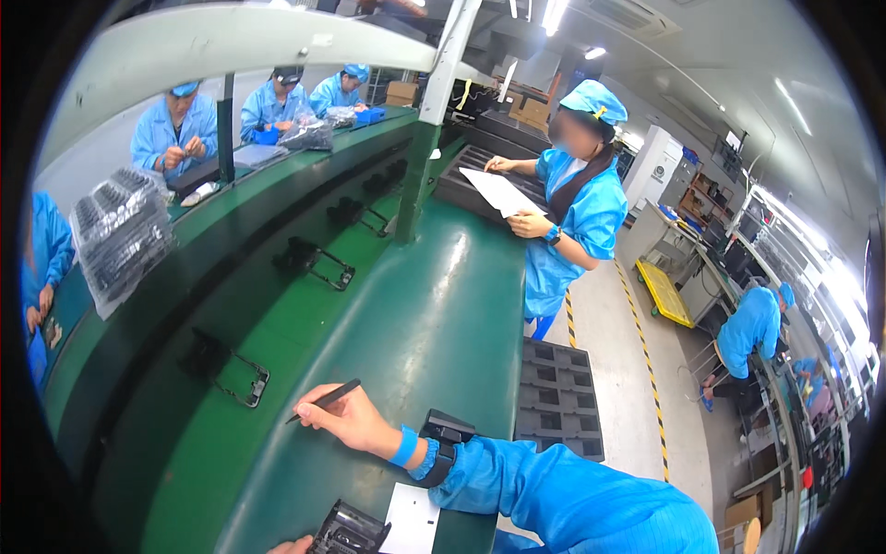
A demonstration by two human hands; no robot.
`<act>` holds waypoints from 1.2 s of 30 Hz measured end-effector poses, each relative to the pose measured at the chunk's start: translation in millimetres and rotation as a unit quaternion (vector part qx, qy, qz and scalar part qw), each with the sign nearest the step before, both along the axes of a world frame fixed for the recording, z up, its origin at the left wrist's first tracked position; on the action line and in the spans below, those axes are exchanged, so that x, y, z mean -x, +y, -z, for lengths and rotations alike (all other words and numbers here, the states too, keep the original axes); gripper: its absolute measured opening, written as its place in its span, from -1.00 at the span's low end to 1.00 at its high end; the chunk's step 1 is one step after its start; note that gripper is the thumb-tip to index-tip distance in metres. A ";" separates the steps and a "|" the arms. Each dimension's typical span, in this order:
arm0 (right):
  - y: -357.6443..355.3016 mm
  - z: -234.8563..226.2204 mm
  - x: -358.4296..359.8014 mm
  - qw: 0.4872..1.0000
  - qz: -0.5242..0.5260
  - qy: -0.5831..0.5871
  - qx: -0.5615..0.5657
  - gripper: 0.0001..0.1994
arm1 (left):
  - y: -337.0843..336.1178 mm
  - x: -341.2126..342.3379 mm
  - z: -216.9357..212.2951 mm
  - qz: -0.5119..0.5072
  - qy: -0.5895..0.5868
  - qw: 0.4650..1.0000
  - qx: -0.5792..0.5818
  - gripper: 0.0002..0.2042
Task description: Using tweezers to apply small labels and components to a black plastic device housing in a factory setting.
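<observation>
My right hand (349, 423) reaches out over the green bench, thumb and fingers pinched around a slim black pen-like tool (338, 394). The tool's thin tip points down and left, close to the bench's edge. Only some fingers of my left hand (293, 546) show at the bottom edge, closed against the side of a black plastic housing (348, 529). That housing has a ribbed, hollowed top and is cut off by the picture's lower rim. Beside it, partly under my right sleeve, lies a white sheet (413, 519) with small dark marks.
Left of the green bench (434, 305), a green conveyor belt (277, 369) carries several black frame-like parts (245, 380). A co-worker (581, 203) holds a white paper (503, 192) by black trays (461, 189). A green post (417, 180) rises ahead; a dark compartment tray (558, 397) stands at right.
</observation>
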State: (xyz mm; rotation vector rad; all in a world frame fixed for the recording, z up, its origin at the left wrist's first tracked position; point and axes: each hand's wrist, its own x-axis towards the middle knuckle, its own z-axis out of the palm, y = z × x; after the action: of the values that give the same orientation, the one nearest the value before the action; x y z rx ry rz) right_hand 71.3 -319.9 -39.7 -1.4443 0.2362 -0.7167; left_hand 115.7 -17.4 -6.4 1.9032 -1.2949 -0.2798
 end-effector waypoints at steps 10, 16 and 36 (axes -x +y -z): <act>14.0 -30.4 18.4 0.997 -0.028 0.072 -0.029 -0.84 | -7.8 -13.4 -7.7 0.044 -0.026 0.999 -0.014 -0.19; 60.5 -31.2 41.5 0.991 -0.123 0.048 0.035 -0.90 | 10.2 -16.2 9.5 0.039 0.015 0.999 0.014 -0.25; 85.0 -34.5 45.4 0.960 -0.166 0.090 0.205 -0.82 | 2.4 -6.3 23.1 0.001 0.049 0.996 0.069 -0.27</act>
State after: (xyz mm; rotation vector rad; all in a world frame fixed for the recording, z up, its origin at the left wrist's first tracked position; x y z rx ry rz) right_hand 25.8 -234.9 -5.2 -1.8917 -0.0232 -0.3685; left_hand 122.0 -15.0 -29.5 1.7501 -1.2201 -0.2749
